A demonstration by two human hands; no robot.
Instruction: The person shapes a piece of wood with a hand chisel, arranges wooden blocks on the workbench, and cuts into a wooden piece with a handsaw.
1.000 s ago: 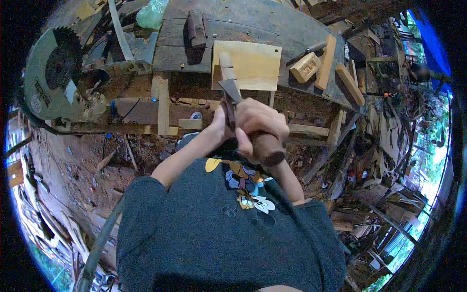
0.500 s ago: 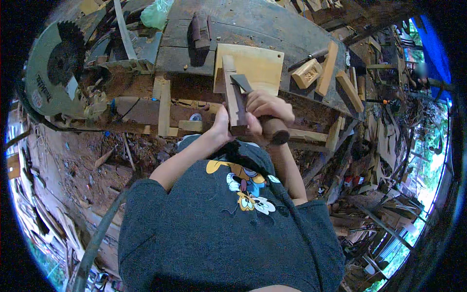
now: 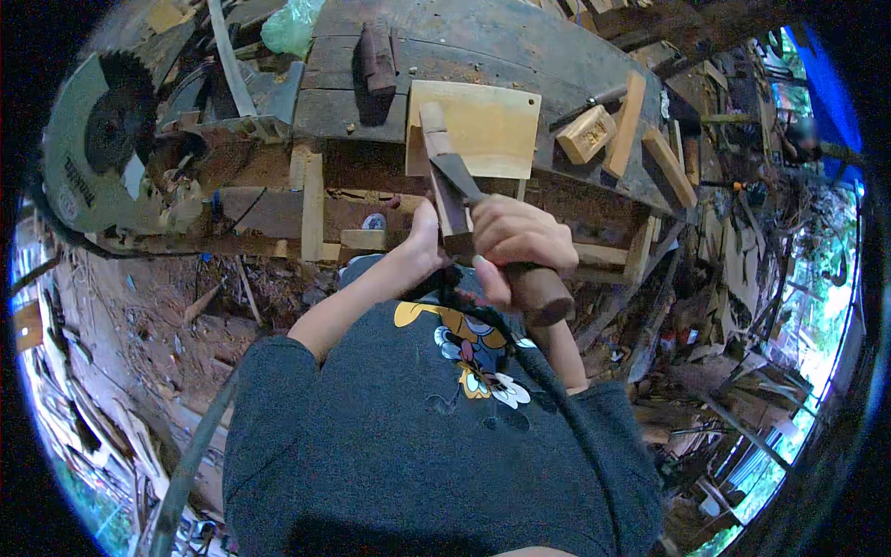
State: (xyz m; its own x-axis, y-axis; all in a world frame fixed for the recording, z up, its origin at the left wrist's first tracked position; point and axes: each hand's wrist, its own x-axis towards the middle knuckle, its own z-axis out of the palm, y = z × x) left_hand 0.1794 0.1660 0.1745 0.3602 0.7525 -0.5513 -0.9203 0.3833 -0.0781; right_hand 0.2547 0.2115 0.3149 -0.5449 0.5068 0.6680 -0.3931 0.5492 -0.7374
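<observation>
My left hand [image 3: 423, 241] is closed along the left side of a narrow wooden piece [image 3: 433, 127], which points away from me with its far end over a pale flat board [image 3: 492, 121]. My right hand [image 3: 526, 232] grips a chisel with a thick dark wooden handle [image 3: 541, 292]. The flat grey chisel blade [image 3: 456, 174] lies slantwise across the wooden piece, seemingly against its top. My right hand partly covers the near end of the piece, where my right thumb sits close by.
On the dark workbench [image 3: 445, 42] lie a brown block [image 3: 378, 60], a pale hollowed block [image 3: 587, 136] and wooden bars [image 3: 624, 125]. A circular saw with a toothed blade [image 3: 119, 111] stands at the left. A green plastic bag [image 3: 290, 28] lies behind it. Scrap wood [image 3: 733, 251] litters the right.
My right hand and the chisel have moved slightly nearer to me and right. The blade now lies across the wooden piece, having been at its right edge.
</observation>
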